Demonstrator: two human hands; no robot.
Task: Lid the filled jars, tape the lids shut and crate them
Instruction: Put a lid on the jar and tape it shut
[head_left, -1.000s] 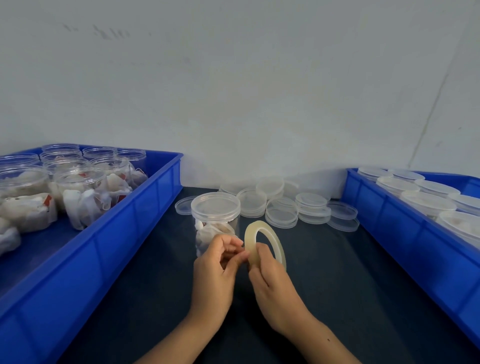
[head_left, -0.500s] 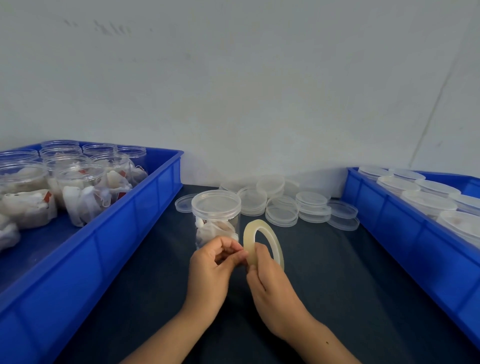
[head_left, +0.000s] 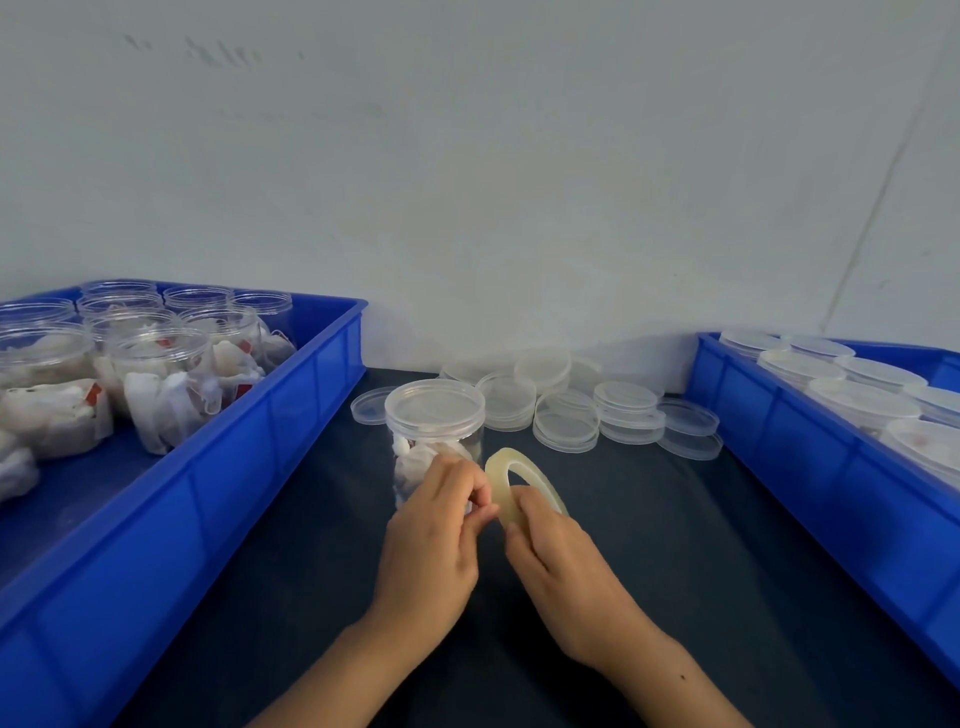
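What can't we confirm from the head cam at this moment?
- Tape end: whether the left hand has a free end off the tape roll is hidden by its curled fingers.
- Lidded jar: lower front is hidden behind the left hand; any tape on its lid is too fine to see.
- Right crate: cut off by the right edge, so jar count is unknown.
- Right hand: fingertips are hidden behind the roll.

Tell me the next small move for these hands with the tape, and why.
Probably peel a free end off the tape roll and stick it to the rim of the lid. The right hand grips the roll, the left hand pinches at its edge, and the lidded jar shows no tape that I can see.
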